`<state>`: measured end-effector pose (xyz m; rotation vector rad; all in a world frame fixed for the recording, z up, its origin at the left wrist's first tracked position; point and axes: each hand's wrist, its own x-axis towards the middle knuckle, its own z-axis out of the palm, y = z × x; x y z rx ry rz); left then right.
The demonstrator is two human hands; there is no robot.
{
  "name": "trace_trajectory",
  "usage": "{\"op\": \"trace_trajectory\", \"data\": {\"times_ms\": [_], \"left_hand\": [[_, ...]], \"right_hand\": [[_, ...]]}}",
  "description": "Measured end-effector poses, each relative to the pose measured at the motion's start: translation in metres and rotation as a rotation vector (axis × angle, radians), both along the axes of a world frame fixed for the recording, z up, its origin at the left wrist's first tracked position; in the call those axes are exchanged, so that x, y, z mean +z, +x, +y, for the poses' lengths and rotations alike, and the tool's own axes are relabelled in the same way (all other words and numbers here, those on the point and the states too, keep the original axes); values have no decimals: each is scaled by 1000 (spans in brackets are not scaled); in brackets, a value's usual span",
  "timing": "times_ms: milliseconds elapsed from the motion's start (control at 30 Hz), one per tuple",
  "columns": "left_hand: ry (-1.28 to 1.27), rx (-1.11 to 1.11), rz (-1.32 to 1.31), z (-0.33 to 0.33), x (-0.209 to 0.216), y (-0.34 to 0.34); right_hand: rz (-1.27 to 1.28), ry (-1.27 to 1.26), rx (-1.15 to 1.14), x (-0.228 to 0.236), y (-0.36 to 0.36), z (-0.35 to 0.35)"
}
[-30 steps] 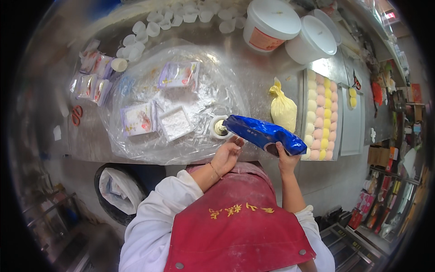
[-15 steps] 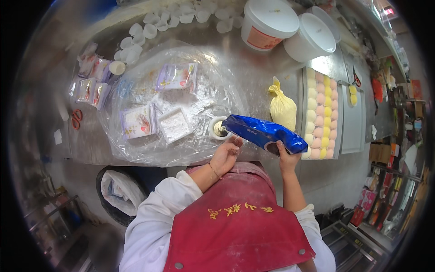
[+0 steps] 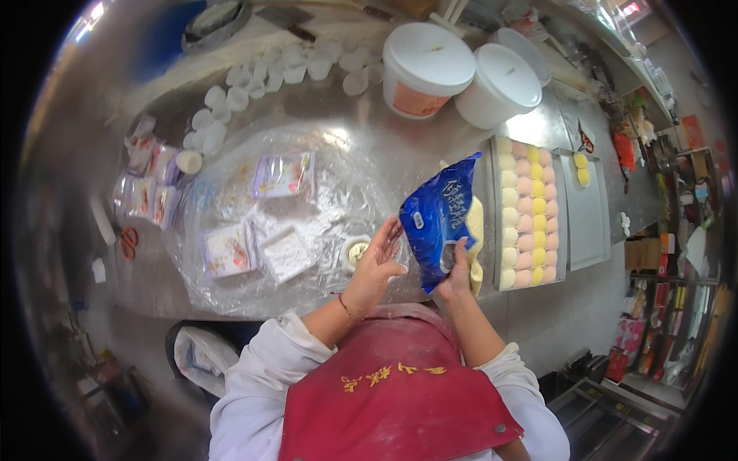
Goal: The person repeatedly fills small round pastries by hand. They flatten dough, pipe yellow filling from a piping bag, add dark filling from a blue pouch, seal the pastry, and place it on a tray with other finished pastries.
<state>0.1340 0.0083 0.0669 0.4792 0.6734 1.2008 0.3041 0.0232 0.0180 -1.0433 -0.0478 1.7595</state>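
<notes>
A glossy blue packet point(image 3: 440, 219) stands upright in my right hand point(image 3: 456, 281), whose fingers are closed round its lower end. Beside the packet's left edge is my left hand point(image 3: 375, 270), fingers stretched out, holding nothing. Just left of that hand, a small white cup point(image 3: 347, 250) holds a pale filling with dark bits. Partly hidden behind the packet lies a tied bag of yellow cream point(image 3: 477, 244). A square white tray of white powder point(image 3: 287, 257) rests on the clear plastic sheet point(image 3: 201, 285), between two purple-edged packages point(image 3: 229, 252).
On the right, a tray holds rows of white, pink and yellow round pastries point(image 3: 526, 215), beside a second tray point(image 3: 588, 223) with two yellow ones. White tubs point(image 3: 429, 61) and several small cups point(image 3: 284, 65) stand at the back. Red scissors point(image 3: 128, 242) lie at the left.
The blue packet has swung from lying over the cup to upright, right of it. The cup's filling is uncovered. My left hand has lifted from near the cup, with its fingers spread.
</notes>
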Motion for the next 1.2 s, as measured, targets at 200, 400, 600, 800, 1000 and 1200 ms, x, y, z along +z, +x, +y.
{"op": "trace_trajectory", "data": {"times_ms": [200,400,600,800,1000,1200], "left_hand": [[213,19,250,72,35,-6],[113,99,251,161,29,-4],[93,251,187,204,13,-8],[172,244,767,117,-33,-66],[245,-204,1372,12,-104,-77],[239,-218,1447,-2,-124,-70]], "right_hand": [[329,214,126,-13,-51,54],[411,205,41,-39,-70,130],[155,-62,17,-67,-55,157],[-433,141,556,-43,-34,78],[-739,54,1090,-47,-45,7],[-882,136,1214,-53,-51,9]]}}
